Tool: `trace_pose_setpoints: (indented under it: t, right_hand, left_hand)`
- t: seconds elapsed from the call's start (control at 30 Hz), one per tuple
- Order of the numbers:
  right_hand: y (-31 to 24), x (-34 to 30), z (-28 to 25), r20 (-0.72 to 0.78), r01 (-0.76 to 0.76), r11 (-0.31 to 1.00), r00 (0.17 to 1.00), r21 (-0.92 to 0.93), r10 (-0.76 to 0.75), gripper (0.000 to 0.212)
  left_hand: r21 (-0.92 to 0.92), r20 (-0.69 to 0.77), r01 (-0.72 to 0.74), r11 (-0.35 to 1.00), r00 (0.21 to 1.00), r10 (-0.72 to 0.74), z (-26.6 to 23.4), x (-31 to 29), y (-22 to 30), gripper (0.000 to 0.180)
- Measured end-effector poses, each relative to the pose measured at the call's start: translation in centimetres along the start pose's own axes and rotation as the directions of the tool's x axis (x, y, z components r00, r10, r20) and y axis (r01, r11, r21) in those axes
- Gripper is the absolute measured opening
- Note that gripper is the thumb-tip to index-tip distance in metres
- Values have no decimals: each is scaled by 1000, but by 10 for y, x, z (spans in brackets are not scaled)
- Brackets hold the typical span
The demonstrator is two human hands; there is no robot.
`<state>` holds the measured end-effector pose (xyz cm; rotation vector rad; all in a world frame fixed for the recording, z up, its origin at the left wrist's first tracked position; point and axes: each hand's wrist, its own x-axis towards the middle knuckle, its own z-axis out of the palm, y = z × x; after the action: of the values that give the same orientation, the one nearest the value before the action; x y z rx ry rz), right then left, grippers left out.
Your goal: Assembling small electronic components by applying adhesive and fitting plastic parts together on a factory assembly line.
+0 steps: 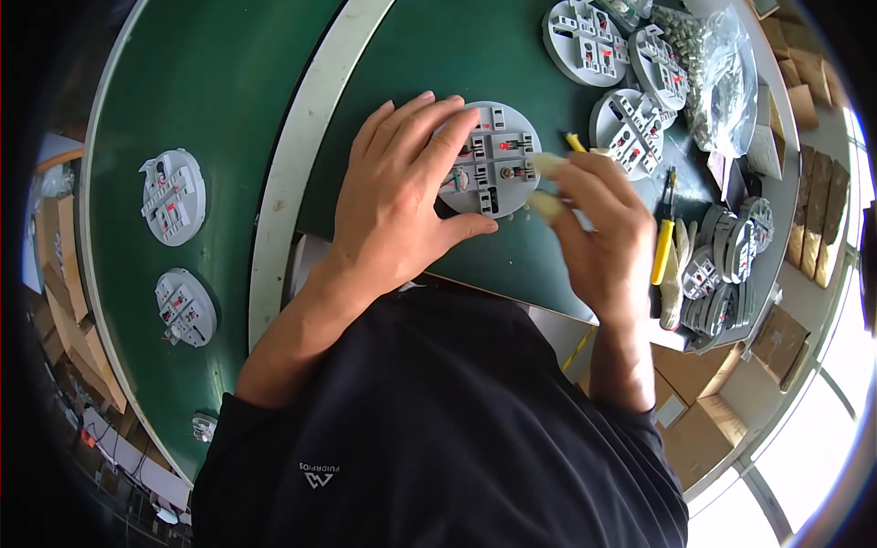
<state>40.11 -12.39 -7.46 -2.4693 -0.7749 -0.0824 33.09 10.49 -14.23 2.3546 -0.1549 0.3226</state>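
Note:
A round grey plastic base [518, 119] lies on the green table before me, divided into compartments with small metal and red parts. My left hand [402, 178] grips it from the left, fingers spread over its far side and thumb at its near edge. Just right of the base, my right hand [598, 219] is blurred by motion. Pale covers sit on its thumb and a fingertip, which stand apart with nothing visible between them. Beyond those fingers a yellow stick-like thing [575, 142] with a dark end peeks out, partly hidden by the hand.
Similar round bases [585, 46] sit at the far right beside a clear plastic bag [726, 91] of small parts. A yellow-handled screwdriver [663, 251], a glove [674, 283] and stacked round pieces [722, 265] lie right. More bases [174, 196] rest on the green strip left, past a pale rail [297, 151].

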Motion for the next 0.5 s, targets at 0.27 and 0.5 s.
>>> trace_pose_setpoints:
  t: [0.27, 0.5]
  right_hand:
    - [-1, 15, 15, 240, 57, 991, 967, 121, -85, 16]
    - [-10, 6, 29, 115, -120, 985, 988, 125, 106, 13]
  left_hand:
    - [-92, -130, -34, 995, 991, 22, -9, -7, -3, 95]
    - [410, -552, 708, 574, 694, -462, -118, -65, -70, 104]
